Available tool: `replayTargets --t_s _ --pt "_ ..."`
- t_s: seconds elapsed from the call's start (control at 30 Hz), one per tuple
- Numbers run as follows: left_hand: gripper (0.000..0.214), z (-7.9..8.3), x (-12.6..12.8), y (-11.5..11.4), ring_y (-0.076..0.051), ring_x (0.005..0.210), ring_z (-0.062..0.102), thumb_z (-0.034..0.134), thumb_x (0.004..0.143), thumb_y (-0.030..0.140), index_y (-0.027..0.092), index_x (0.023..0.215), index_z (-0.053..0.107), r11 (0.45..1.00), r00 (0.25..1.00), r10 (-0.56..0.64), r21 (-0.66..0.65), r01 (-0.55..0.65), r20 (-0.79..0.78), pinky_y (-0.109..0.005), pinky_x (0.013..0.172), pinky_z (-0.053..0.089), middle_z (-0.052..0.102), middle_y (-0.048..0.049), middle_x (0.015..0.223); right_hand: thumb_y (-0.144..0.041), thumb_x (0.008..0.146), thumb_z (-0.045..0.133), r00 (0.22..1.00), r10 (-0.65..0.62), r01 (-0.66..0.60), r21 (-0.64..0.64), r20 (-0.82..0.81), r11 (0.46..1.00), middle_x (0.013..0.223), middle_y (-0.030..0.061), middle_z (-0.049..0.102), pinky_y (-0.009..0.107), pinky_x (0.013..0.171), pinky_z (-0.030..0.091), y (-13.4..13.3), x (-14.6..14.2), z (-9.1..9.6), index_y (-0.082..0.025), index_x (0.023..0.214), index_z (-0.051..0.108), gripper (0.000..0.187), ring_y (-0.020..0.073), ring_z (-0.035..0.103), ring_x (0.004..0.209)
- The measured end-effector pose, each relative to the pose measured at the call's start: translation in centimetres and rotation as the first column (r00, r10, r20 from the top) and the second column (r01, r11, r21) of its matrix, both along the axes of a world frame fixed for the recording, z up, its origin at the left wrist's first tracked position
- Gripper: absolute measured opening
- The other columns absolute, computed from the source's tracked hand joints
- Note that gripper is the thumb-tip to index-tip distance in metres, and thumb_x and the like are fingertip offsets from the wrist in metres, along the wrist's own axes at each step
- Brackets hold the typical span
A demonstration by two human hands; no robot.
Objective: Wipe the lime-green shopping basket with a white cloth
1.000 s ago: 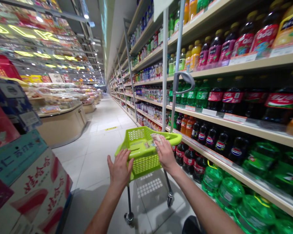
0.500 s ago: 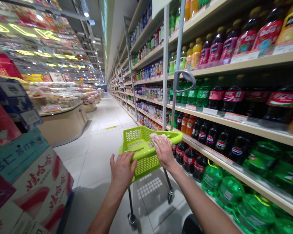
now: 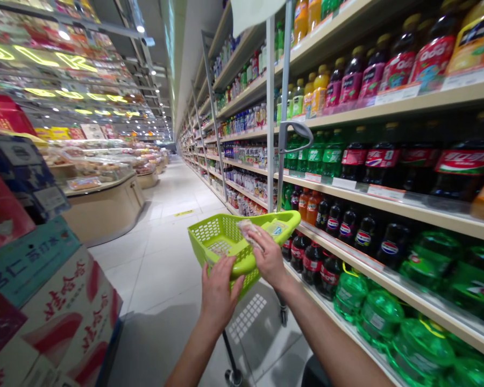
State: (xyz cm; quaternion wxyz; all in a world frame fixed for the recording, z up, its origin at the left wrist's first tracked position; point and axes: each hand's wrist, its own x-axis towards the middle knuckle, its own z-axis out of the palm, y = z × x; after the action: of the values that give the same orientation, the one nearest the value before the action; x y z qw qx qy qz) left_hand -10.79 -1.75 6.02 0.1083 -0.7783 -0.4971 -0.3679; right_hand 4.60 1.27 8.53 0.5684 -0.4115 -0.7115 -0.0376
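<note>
A small lime-green shopping cart (image 3: 204, 244) with a perforated plastic basket stands before me, tilted in view. My left hand (image 3: 220, 293) grips its near rim, the fingers curled over the edge and partly hidden. In my right hand (image 3: 269, 260) is a crumpled whitish cloth (image 3: 248, 232), pinched under the fingers against the cart's upper panel. Beside that hand, a pale printed label (image 3: 277, 227) shows on the panel. From the cart's far right side rises a grey pole with a looped handle (image 3: 300, 134).
Shelves of drink bottles (image 3: 383, 156) run along the right, close to the cart. Large green bottles (image 3: 421, 344) stand low down. Stacked cartons (image 3: 68, 317) are at the left front. Farther off is a rounded display counter (image 3: 105, 207), with a tiled aisle (image 3: 173, 231) beside it.
The cart has turned, its left end swinging left. My left hand has shifted right along the rim. My right hand has moved the cloth slightly left, and the label now shows.
</note>
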Motion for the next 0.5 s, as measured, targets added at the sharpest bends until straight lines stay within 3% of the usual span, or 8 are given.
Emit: replayTargets --t_s 0.1,0.2,0.37,0.5 --pt "0.033 0.2 -0.1 -0.4 -0.023 0.110 0.049 0.046 0.080 0.031 0.021 0.112 0.050 0.996 1.000 -0.025 -0.083 0.024 -0.008 -0.052 0.100 0.021 0.057 -0.0092 0.116 -0.013 0.075 0.037 0.987 -0.147 0.146 0.020 0.069 0.989 0.117 0.0096 0.056 0.043 0.102 0.031 1.5 3.1 -0.9 -0.015 0.104 0.060 0.038 0.0201 0.046 0.114" --pt "0.038 -0.2 0.4 -0.1 -0.025 0.115 0.045 0.048 0.079 0.037 0.021 0.113 0.049 0.991 1.000 -0.003 -0.135 0.007 0.029 -0.054 0.098 0.023 0.053 -0.0104 0.122 -0.015 0.078 0.035 0.975 -0.210 0.206 0.059 0.071 0.977 0.122 0.0105 0.052 0.043 0.102 0.030 1.9 4.9 -1.5 -0.014 0.106 0.059 0.036 0.0199 0.041 0.119" --pt "0.040 -0.7 2.2 0.1 -0.026 0.115 0.045 0.049 0.078 0.040 0.017 0.110 0.051 0.995 0.998 0.017 -0.099 -0.011 0.061 -0.053 0.098 0.023 0.055 -0.0125 0.119 -0.020 0.081 0.039 0.984 -0.158 0.155 0.049 0.078 0.987 0.125 0.0104 0.049 0.040 0.101 0.033 -0.1 3.4 -1.4 -0.015 0.110 0.055 0.034 0.0195 0.038 0.121" --pt "0.039 -0.4 2.6 -0.1 -0.026 0.112 0.047 0.049 0.078 0.042 0.018 0.108 0.053 0.995 0.999 0.018 -0.097 -0.014 0.043 -0.054 0.099 0.021 0.057 -0.0120 0.116 -0.016 0.081 0.036 0.994 -0.101 0.100 0.028 0.031 0.995 0.122 0.0101 0.052 0.036 0.098 0.037 -2.3 1.6 -1.5 -0.015 0.109 0.056 0.034 0.0176 0.044 0.116"
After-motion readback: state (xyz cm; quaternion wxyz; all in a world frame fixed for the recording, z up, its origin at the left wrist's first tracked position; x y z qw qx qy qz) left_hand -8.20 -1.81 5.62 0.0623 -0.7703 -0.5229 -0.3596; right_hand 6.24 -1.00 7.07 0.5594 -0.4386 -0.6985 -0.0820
